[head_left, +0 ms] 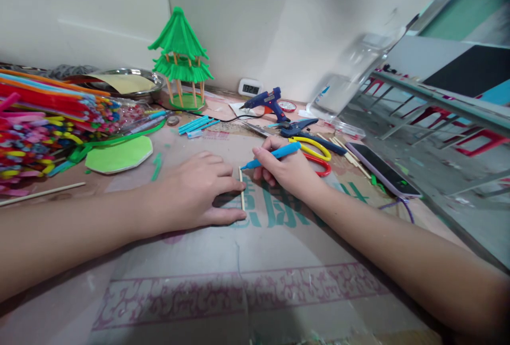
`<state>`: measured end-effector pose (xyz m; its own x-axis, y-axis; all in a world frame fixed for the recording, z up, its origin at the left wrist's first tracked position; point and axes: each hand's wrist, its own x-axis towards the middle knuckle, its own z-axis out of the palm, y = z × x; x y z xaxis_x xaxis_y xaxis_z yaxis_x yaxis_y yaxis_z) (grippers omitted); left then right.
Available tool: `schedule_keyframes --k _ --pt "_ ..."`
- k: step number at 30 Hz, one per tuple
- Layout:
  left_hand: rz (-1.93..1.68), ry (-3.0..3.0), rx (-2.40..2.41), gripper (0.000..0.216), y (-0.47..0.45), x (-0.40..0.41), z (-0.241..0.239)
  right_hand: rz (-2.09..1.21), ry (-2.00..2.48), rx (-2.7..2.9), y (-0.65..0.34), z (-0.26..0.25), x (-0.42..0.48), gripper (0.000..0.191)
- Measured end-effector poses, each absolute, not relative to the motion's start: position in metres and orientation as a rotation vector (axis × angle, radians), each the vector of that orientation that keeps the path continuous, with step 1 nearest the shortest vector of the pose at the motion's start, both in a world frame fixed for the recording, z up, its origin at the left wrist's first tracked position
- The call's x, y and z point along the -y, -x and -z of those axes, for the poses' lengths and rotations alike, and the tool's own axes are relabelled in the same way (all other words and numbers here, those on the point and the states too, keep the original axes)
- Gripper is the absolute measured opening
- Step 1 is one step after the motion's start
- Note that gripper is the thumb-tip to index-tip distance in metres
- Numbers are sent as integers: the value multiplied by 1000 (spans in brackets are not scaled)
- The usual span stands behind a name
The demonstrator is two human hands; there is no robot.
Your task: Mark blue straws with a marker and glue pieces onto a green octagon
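My left hand [199,188] lies on the plastic-covered tabletop, thumb and forefinger pressing on a short thin wooden stick [241,196]. The stick points away from me. Between the fingers of my right hand [277,164] is a blue marker pen [274,157], its tip at or just beside the stick's far end. Whether the tip touches the wood I cannot tell. Right behind that hand lie scissors with yellow and red handles [313,148], partly hidden by it.
At the back stand a green-roofed model pavilion [183,63], a small digital clock [250,87] and a blue glue gun [266,103]. Pipe cleaners [43,127] heap at left near a green octagonal piece [119,154]. Blue pliers [298,128], loose sticks [346,151] and a phone [382,170] lie right.
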<state>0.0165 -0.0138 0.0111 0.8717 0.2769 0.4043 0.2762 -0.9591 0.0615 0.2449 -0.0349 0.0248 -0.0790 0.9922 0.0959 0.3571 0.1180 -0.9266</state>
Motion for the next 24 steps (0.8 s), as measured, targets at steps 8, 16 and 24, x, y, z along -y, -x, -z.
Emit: schedule_keyframes --k 8,16,24 --pt "-637 -3034 -447 41 -17 14 -12 -976 1365 1577 -245 -25 36 37" --pt "-631 -3044 -468 42 -17 14 -12 -992 1362 1588 -245 -25 36 37" --pt "-645 -3017 -460 39 -17 14 -11 -1023 1333 1614 -246 -24 38 32"
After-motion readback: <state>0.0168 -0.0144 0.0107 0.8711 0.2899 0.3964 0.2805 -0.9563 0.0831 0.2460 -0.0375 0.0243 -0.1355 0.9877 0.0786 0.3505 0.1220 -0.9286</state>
